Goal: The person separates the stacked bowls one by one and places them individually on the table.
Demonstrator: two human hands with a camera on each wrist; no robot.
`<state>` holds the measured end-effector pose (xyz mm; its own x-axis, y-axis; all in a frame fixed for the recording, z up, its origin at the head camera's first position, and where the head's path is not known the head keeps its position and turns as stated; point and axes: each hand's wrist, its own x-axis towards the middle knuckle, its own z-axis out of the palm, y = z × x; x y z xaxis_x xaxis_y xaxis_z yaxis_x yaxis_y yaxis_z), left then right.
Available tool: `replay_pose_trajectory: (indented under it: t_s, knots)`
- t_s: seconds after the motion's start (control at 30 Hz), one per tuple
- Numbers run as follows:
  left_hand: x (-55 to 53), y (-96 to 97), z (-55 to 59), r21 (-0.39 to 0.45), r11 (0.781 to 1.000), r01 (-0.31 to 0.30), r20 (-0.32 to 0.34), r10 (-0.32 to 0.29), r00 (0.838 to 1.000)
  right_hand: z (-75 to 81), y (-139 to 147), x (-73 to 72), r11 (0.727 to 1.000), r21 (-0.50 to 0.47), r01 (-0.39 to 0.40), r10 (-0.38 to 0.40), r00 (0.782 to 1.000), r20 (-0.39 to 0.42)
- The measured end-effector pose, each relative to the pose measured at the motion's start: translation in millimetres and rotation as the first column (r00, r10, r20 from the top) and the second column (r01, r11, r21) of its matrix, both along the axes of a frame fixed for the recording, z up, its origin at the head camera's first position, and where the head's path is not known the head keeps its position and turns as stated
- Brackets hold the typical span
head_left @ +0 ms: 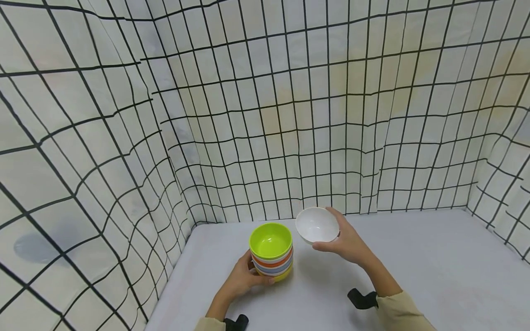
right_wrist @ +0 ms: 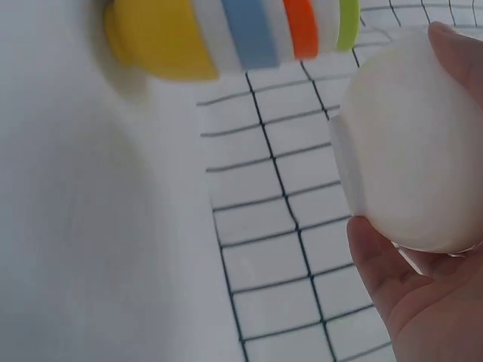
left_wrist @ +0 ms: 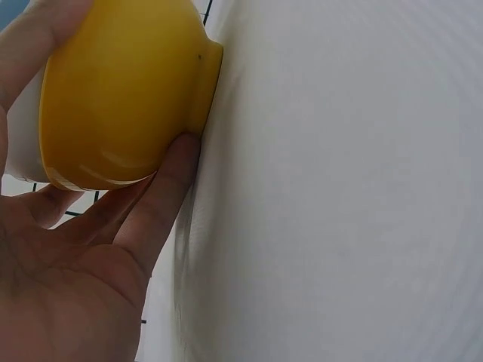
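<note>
A stack of nested bowls stands on the table, with a lime green bowl on top and a yellow bowl at the bottom. White, orange and blue-grey rims show between them in the head view. My left hand holds the stack low on its left side, fingers and thumb curved round the yellow bowl. To the right of the stack, my right hand grips a separate white bowl by its side, thumb near and fingers behind. That bowl is raised off the table and tilted, its inside facing the head camera.
A white table lies under everything. White sheeting with a black grid rises behind it and along both sides. A black strap piece sits at the right wrist, and another black piece at the left.
</note>
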<state>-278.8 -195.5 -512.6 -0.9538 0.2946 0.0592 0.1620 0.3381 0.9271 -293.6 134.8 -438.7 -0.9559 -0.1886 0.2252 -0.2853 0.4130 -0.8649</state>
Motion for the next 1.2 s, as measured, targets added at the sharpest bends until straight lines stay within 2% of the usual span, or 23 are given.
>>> replay_pose_trajectory:
  t_s: [0.23,0.4,0.53,0.8,1.03,1.2]
  knots:
    - [0.3,-0.4,0.5,0.018,1.0,0.01,0.007,-0.01,1.0,-24.3,35,-10.4,0.996,0.052,0.07,-0.07,0.998,-0.003]
    - [0.3,-0.8,0.1,0.018,1.0,0.007,0.008,-0.008,1.0,-35.7,54,-16.5,0.991,0.076,0.108,-0.109,0.994,0.008]
    - [0.9,-0.9,-0.3,0.023,1.0,0.003,0.019,-0.003,1.0,-38.2,64,-17.6,0.989,0.084,0.126,-0.129,0.991,0.028]
    - [1.3,0.3,0.8,0.025,1.0,0.009,0.021,-0.009,1.0,-47.8,82,-23.0,0.978,0.129,0.166,-0.169,0.986,0.01]
    - [1.3,0.2,1.7,0.021,1.0,0.011,0.01,-0.011,1.0,-54.6,98,-21.2,0.965,0.172,0.198,-0.213,0.974,0.073]
    - [1.2,0.2,2.2,0.022,1.0,0.011,0.01,-0.011,1.0,-59.3,113,-22.3,0.956,0.196,0.216,-0.236,0.968,0.081]
